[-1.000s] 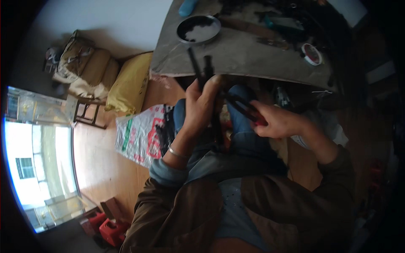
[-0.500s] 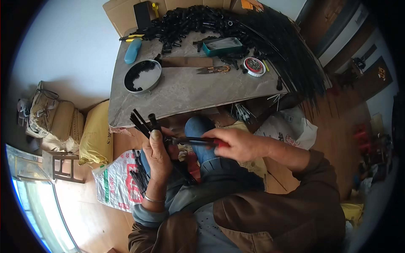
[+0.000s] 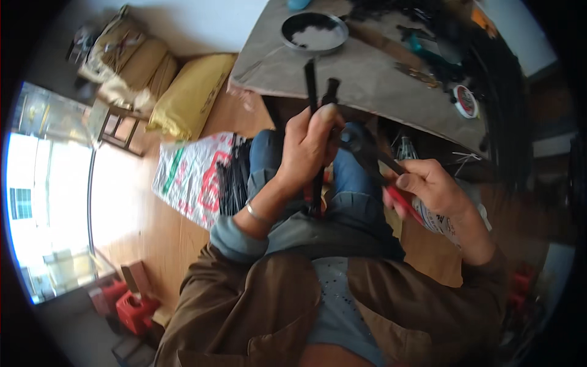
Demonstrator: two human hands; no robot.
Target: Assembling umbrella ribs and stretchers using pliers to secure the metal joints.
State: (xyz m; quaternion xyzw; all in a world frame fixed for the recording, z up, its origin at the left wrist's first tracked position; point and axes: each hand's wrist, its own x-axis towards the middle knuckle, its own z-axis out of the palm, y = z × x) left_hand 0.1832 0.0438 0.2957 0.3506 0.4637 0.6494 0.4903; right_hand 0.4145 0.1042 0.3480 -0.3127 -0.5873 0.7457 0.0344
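Sitting at the grey table [image 3: 367, 82], wearer has knees just under its near edge. Yellow sack [image 3: 189, 98] stands left, printed plastic bag [image 3: 189, 177] on the floor nearer in, black strips [image 3: 233, 180] lying on its right side. Round dish [image 3: 318, 51] sits on the table's near left part.

Change vs half a second ago: view has swung, and the pliers [image 3: 367, 153] have gone from handles nearly together to handles well spread, tilted down toward the right. Reads to me as squeeze released, no bite at present.

Right hand [image 3: 431, 183] is wrapped loosely round both handles, fingers on the red one. Left hand [image 3: 309, 147] is closed tight, pinching black rods [image 3: 311, 82] and a flared black fitting [image 3: 332, 90], both poking up above the thumb. Pliers' head is just beside that fist; can't tell if touching.
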